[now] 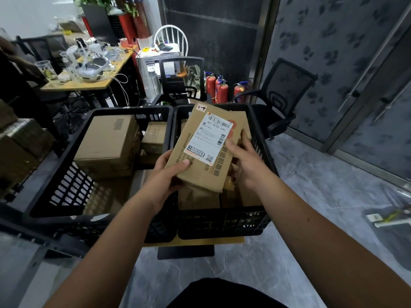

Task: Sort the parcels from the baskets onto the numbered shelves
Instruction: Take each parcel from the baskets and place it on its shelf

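Both hands are up on one parcel (204, 150), a flat brown cardboard box with a white shipping label on its top face and a small handwritten sticker at its far corner. It sits tilted in the air above the right basket (262, 138), dead centre of the view. The left hand (169, 174) grips the near left corner, thumb pressed flat on the top face beside the label, the other fingers curled under and out of sight. The right hand (242, 161) clamps the right edge, thumb on top at the label's margin, fingers wrapped round the far side.

Under the parcel, the right basket holds more brown boxes, packed close. At nine o'clock from it, touching wall to wall, stands the left basket (66, 174), black and slotted as well, with a large carton (111, 141) against its far wall and a smaller box (154, 136) just beside it at three o'clock.

Out at eleven o'clock, a wooden desk (89, 83) carries clear cups and a white headset. At twelve o'clock, behind the baskets, red fire extinguishers (219, 90) cluster on the floor. A black office chair (287, 94) sits at two o'clock, near the patterned glass wall.
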The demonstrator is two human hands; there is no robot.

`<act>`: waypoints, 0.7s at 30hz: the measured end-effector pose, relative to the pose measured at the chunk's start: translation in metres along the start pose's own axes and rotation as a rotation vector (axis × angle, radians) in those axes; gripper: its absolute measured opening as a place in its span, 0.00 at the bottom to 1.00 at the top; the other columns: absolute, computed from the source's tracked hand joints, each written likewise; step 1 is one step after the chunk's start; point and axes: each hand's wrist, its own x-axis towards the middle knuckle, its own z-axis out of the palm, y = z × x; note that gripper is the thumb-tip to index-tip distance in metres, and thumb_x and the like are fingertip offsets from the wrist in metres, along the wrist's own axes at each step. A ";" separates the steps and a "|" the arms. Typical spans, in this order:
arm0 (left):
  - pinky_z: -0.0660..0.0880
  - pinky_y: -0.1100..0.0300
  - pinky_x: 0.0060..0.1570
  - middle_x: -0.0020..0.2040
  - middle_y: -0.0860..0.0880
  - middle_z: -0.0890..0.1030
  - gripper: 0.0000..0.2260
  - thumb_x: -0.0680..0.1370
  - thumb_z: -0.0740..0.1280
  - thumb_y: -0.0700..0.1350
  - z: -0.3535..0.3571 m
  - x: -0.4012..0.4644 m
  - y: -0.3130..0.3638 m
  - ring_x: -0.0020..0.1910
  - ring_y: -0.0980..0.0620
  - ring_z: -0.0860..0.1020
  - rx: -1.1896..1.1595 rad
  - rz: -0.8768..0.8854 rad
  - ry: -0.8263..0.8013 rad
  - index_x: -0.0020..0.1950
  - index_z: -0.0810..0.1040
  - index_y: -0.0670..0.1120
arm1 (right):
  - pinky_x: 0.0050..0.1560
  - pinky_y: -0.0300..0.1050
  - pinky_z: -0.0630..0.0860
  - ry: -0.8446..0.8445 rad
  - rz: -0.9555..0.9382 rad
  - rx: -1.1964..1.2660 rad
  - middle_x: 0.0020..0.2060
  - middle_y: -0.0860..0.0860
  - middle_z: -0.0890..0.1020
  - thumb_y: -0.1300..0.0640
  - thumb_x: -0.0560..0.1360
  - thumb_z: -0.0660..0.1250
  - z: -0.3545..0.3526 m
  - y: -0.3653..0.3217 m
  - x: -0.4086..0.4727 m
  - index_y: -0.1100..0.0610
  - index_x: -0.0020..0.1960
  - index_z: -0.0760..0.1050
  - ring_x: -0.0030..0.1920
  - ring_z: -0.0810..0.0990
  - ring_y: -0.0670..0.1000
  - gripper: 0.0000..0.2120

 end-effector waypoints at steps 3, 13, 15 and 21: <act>0.80 0.47 0.62 0.65 0.52 0.83 0.37 0.73 0.79 0.50 0.011 -0.002 -0.008 0.59 0.52 0.84 -0.049 0.026 0.023 0.79 0.67 0.58 | 0.74 0.64 0.70 -0.069 -0.062 -0.075 0.67 0.42 0.82 0.47 0.70 0.81 -0.002 0.005 -0.005 0.28 0.79 0.57 0.70 0.78 0.51 0.48; 0.82 0.47 0.60 0.64 0.51 0.84 0.33 0.78 0.76 0.47 0.034 0.010 -0.020 0.59 0.50 0.85 -0.190 0.091 0.103 0.80 0.65 0.58 | 0.57 0.33 0.79 -0.120 -0.224 -0.262 0.80 0.42 0.65 0.64 0.82 0.68 0.000 0.014 -0.025 0.31 0.81 0.54 0.67 0.74 0.37 0.41; 0.83 0.51 0.54 0.63 0.51 0.85 0.32 0.79 0.75 0.46 0.036 0.011 -0.023 0.59 0.50 0.85 -0.199 0.093 0.099 0.80 0.65 0.57 | 0.58 0.33 0.78 -0.135 -0.225 -0.242 0.80 0.40 0.64 0.65 0.83 0.66 0.004 0.017 -0.027 0.32 0.81 0.58 0.65 0.73 0.34 0.38; 0.82 0.54 0.55 0.67 0.50 0.82 0.35 0.75 0.77 0.48 0.041 0.010 -0.036 0.61 0.50 0.84 -0.196 0.068 0.052 0.78 0.65 0.59 | 0.62 0.46 0.81 -0.093 -0.291 -0.199 0.78 0.43 0.69 0.69 0.76 0.74 0.009 0.025 -0.027 0.31 0.77 0.65 0.73 0.75 0.48 0.44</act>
